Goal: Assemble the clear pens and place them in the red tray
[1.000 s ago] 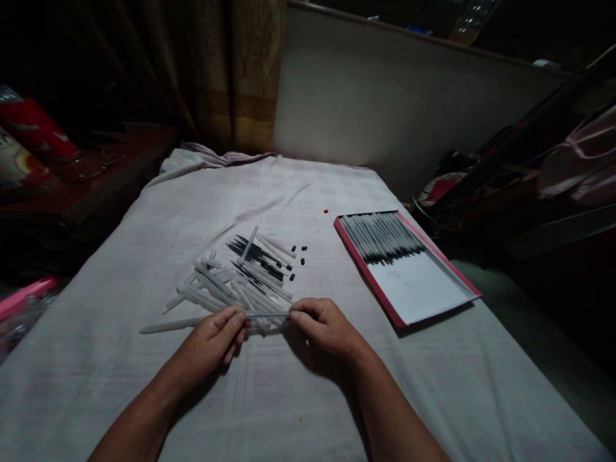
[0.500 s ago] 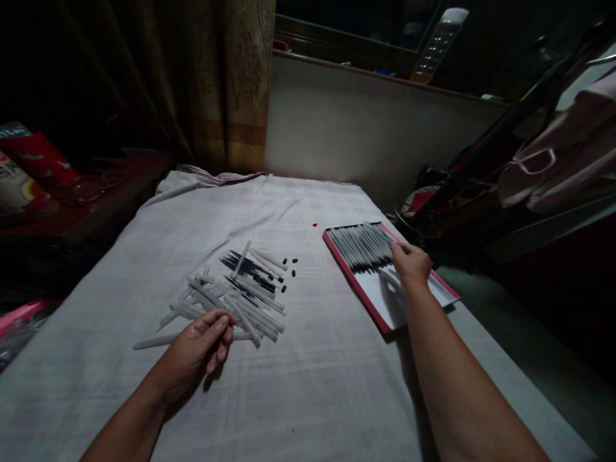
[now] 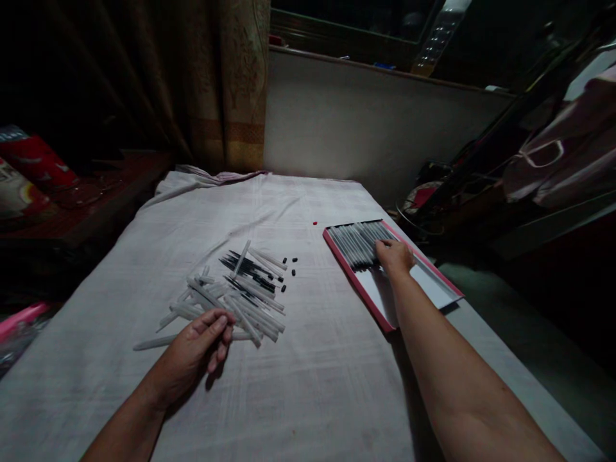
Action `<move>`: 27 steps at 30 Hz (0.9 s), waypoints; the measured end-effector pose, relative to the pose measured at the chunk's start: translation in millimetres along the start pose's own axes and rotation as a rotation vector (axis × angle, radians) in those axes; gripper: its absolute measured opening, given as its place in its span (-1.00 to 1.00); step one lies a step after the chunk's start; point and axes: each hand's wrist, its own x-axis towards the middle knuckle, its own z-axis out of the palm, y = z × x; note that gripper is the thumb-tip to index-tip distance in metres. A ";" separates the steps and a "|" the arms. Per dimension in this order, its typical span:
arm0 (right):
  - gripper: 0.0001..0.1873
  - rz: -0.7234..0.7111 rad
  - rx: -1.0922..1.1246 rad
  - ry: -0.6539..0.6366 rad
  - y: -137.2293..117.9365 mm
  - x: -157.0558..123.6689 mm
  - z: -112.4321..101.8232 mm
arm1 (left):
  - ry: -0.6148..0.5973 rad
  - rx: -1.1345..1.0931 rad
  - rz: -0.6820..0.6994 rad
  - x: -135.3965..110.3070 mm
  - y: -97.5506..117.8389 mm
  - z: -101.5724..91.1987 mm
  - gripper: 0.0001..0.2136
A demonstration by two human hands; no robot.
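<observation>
My left hand (image 3: 205,337) rests at the near edge of a loose pile of clear pen barrels (image 3: 255,314). Its thumb and index finger are pressed together, and what lies between them, if anything, is hidden. Black-tipped pen refills (image 3: 248,269) lie at the back of the pile, with several small black caps (image 3: 293,273) beside them. On the right, my right hand (image 3: 397,256) reaches over a shallow pink-edged box (image 3: 359,282). Its closed fingertips are on a pen at the right part of a row of clear pens with black ends (image 3: 353,247).
A white checked cloth (image 3: 308,385) covers the table. A tiny red piece (image 3: 315,223) lies behind the box. At left is a dark red side table (image 3: 120,192) with packages; a curtain (image 3: 243,96) and wall (image 3: 327,122) stand behind. Pink fabric (image 3: 568,147) hangs at right.
My right hand has shifted left over the row of pens in the box, showing more of the box's white floor on its right. My left hand and the pile stay about the same.
</observation>
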 end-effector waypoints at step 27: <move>-0.72 -0.821 -0.160 -0.433 -107.6 -152.7 21.4 | -0.086 -0.055 0.050 2.6 -1.3 -1.1 -0.52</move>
